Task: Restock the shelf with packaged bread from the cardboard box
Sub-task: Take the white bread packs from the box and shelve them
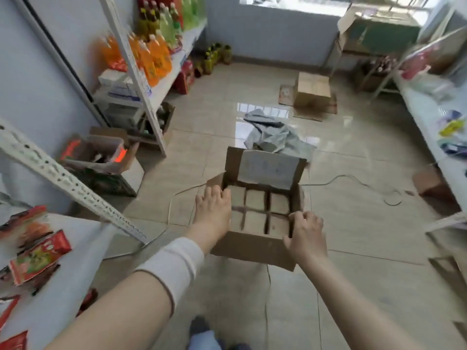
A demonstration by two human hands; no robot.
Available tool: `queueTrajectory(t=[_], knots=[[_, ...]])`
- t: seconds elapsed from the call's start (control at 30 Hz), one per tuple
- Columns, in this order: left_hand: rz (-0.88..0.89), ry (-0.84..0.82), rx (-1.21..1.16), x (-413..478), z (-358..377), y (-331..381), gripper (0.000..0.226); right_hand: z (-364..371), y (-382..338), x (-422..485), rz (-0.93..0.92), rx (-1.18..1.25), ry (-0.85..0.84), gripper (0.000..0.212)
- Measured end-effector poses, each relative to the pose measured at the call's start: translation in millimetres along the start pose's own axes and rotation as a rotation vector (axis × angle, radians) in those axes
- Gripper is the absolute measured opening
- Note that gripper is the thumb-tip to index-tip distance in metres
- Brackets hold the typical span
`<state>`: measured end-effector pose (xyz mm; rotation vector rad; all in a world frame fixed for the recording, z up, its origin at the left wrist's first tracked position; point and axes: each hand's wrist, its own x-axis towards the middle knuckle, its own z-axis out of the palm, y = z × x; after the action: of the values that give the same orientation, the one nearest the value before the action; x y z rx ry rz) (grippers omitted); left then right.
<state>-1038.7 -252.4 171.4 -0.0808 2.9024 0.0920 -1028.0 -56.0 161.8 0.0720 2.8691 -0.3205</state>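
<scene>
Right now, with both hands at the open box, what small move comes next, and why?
Probably the left hand should take one bread package: the cardboard box is open and looks full, that hand lies flat at its edge, the right hand grips the rim.

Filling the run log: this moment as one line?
cardboard box: open; left hand: flat on left edge; right hand: grips near rim; bread: inside

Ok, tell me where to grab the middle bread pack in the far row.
Best pinch the far-middle bread pack by its left and right edges, straight down from above: it sits among neighbours in the cardboard box, dark gaps either side, and the raised flap blocks the far side.
</scene>
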Motion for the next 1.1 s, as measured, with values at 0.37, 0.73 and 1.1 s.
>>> queueTrajectory(t=[0.37, 0.73, 1.1], knots=[[0.062, -0.282, -0.104, 175, 155, 57, 0.041, 131, 85, 150, 0.24, 0.01, -0.301, 0.051], [0.188, -0.482, 0.005, 294, 341, 64, 0.072, 310, 119, 265, 0.742, 0.283, -0.54, 0.082], [0.327, -0.55, -0.099, 315, 341, 35, 0.057, 301, 132, 274, 0.796, 0.336, -0.508, 0.079]])
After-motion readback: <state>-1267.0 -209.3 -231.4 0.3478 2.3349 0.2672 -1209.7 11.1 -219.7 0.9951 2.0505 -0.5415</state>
